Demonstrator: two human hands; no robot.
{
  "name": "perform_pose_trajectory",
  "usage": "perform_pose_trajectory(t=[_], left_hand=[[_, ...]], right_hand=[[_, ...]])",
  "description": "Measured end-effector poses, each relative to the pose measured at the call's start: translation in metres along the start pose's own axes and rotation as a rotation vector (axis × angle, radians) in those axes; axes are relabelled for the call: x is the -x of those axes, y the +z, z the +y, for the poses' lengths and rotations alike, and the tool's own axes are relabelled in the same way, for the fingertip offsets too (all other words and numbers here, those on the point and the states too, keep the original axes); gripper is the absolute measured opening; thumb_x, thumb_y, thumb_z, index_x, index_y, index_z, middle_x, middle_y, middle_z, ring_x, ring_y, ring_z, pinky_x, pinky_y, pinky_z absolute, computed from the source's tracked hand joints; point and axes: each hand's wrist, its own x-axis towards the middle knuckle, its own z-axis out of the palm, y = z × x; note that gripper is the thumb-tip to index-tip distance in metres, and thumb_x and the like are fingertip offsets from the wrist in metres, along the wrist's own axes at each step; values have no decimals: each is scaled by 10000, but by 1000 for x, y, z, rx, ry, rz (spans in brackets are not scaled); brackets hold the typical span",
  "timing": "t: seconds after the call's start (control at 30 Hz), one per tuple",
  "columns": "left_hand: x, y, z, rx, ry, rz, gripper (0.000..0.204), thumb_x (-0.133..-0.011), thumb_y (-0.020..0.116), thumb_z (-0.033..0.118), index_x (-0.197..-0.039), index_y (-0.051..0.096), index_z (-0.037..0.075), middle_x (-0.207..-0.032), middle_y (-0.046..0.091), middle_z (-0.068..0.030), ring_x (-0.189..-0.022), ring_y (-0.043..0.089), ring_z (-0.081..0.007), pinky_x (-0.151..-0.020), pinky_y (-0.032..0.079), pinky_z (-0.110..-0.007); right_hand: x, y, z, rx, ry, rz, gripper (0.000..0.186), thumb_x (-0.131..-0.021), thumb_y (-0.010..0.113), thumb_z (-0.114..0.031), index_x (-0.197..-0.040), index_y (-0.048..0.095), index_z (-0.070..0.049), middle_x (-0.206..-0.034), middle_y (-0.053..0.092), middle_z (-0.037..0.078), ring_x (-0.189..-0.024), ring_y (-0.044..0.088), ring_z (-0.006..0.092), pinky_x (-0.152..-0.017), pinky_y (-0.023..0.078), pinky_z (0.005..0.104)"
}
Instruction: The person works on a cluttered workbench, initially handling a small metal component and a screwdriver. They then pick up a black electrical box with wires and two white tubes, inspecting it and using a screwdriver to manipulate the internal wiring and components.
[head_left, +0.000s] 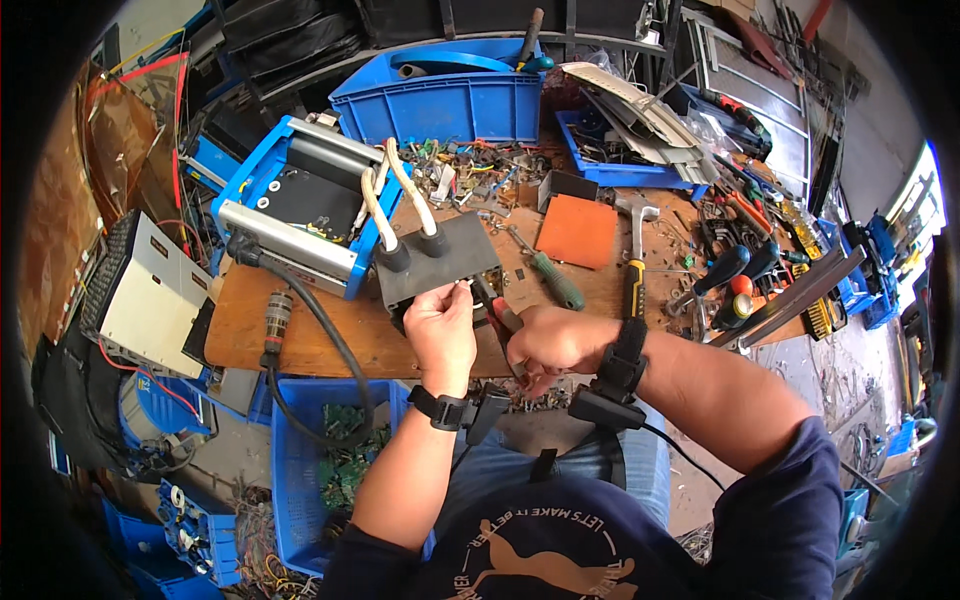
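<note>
A dark grey metal box (pixel 452 252) sits near the front edge of the wooden bench, with two thick white-sleeved cables (pixel 408 187) rising from black collars on its top. My left hand (pixel 440 325) is closed in a pinch at the box's front right edge; a small whitish bit shows at the fingertips, too small to name. My right hand (pixel 555 340) is wrapped round red-handled pliers (pixel 508 316), whose jaws point at the box's right side beside my left fingertips. Inside the box, parts show only at its right edge. A green-handled screwdriver (pixel 558 280) lies just beyond my right hand.
An orange square plate (pixel 577 232) and a hammer (pixel 636 240) lie to the right. At left stands a blue-and-silver equipment frame (pixel 295 205). A blue crate (pixel 440 105) stands behind scattered small parts. Below the bench, a blue bin (pixel 300 470) holds green circuit boards.
</note>
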Motion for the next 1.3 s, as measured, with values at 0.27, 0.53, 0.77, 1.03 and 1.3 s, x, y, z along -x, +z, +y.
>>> perform_pose_trajectory(t=[0.27, 0.53, 0.77, 1.03, 1.3], left_hand=[[-2, -5, -4, 30, 5, 22, 111, -851, 663, 29, -911, 679, -63, -729, 657, -16, -615, 533, -46, -558, 433, -211], [2, -16, -8, -98, -40, -18, 160, -861, 661, 90, -934, 669, -53, -743, 675, -69, -652, 582, -89, -616, 475, -251], [46, -37, 19, -58, -276, -326, 263, -951, 560, 212, -959, 614, -45, -693, 619, -68, -571, 617, -132, -427, 465, -249], [56, -46, 16, 81, -646, -531, 299, -975, 526, 284, -856, 598, 20, -631, 587, -37, -461, 556, -99, -385, 411, -215], [62, -36, 11, 247, -678, -534, 248, -963, 543, 272, -917, 610, 38, -650, 594, -34, -500, 561, -127, -429, 423, -246]], right_hand=[[-17, 13, -11, -182, 1, 27, 176, -848, 559, -66, -914, 584, 96, -756, 608, 119, -684, 675, 278, -664, 583, 420], [-21, 7, -21, -16, 52, 8, 245, -858, 574, -141, -1015, 612, 44, -952, 660, 122, -851, 672, 240, -701, 560, 388], [-25, 6, -24, 157, 67, 84, 280, -846, 598, -164, -1047, 609, 31, -997, 640, 103, -863, 656, 206, -660, 555, 348], [-18, -2, -32, 151, 35, 71, 249, -850, 595, -180, -1005, 601, 16, -983, 640, 101, -901, 653, 215, -692, 551, 364], [-23, 0, -7, -413, -66, -44, 179, -858, 588, -162, -905, 601, 10, -878, 640, 90, -744, 626, 200, -644, 509, 344]])
